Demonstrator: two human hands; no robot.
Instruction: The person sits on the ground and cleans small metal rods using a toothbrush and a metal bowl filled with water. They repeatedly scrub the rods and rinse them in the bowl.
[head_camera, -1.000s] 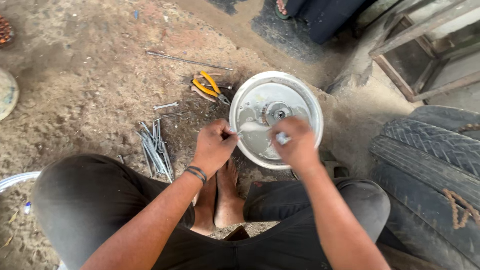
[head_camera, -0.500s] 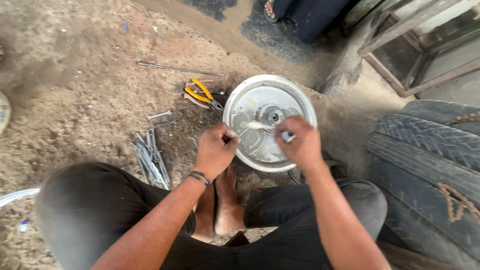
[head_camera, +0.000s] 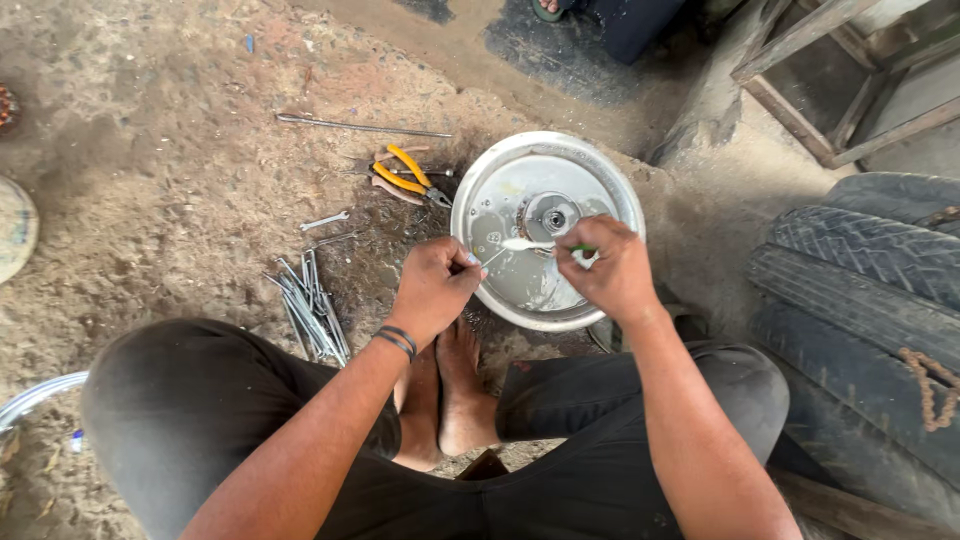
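A round silver metal hub drum (head_camera: 520, 290) lies flat on the dirt floor before my bare feet (head_camera: 448, 400), with a bearing hole (head_camera: 552, 216) at its centre. My left hand (head_camera: 435, 288) is closed at the drum's left rim, pinching a thin metal piece (head_camera: 490, 258). My right hand (head_camera: 610, 270) is over the drum's right side, gripping a green-handled tool (head_camera: 580, 249) whose pale tip (head_camera: 525, 244) points left over the drum. I am squatting, dark trousers on both knees.
Yellow-handled pliers (head_camera: 410, 175) lie left of the drum. A bundle of metal spokes (head_camera: 310, 310) and a small spanner (head_camera: 325, 221) lie on the dirt at left, a long rod (head_camera: 360, 126) farther off. Stacked tyres (head_camera: 860, 300) stand at right; a wooden frame (head_camera: 820, 90) behind.
The view has shifted slightly. My hands stay over the drum; the right hand has moved a little up and right with the tool.
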